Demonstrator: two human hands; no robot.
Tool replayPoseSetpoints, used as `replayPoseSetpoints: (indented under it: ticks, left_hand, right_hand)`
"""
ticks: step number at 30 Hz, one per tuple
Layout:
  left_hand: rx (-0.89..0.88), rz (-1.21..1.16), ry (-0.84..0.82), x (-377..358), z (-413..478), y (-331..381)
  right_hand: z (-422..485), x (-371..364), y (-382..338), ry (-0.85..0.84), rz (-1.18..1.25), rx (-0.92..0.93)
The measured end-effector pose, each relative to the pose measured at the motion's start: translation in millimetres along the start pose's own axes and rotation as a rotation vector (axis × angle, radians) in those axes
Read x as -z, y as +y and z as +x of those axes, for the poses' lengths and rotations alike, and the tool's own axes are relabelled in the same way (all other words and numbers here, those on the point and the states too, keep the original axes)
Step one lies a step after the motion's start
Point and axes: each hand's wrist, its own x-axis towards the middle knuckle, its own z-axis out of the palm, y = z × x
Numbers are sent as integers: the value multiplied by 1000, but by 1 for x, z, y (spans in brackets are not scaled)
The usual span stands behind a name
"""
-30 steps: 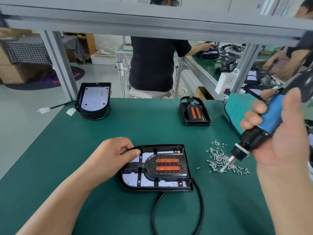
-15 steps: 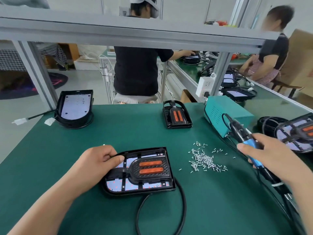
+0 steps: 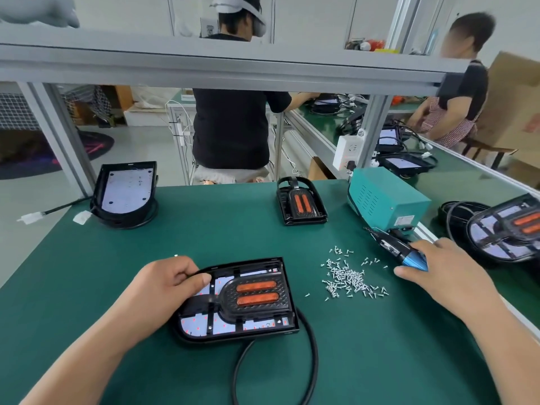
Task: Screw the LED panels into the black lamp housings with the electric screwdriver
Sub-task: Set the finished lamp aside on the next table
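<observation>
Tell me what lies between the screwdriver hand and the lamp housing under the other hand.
Only the loose pile of screws on the green mat. The right hand holds the electric screwdriver beyond it; the left hand steadies the lamp housing. Nothing tall blocks.

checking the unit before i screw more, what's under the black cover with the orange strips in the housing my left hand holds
Under the black cover a white LED panel with small red dots shows through the openings, inside the lamp housing. The left hand hides the left edge; the panel's middle is covered.
</observation>
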Motion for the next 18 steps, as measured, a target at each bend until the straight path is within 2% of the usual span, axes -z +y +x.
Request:
replayPoseSetpoints:
  ticks: [8, 12, 14, 15, 18]
  left_hand:
    - [-40, -33, 34, 2, -1, 0]
    - [-55, -51, 69, 5, -3, 5]
    - [-60, -69, 90, 3, -3, 12]
    - [-60, -81, 98, 1, -4, 15]
    - [-68, -122, 124, -9, -8, 25]
  right_hand:
    - [-5, 4, 4, -54, 32, -17]
    - [-16, 15, -11, 63, 124, 8]
    - [-28, 25, -31, 152, 300, 76]
    - [-38, 30, -44, 142, 449, 108]
    - [-70, 31, -88, -179, 871, 226]
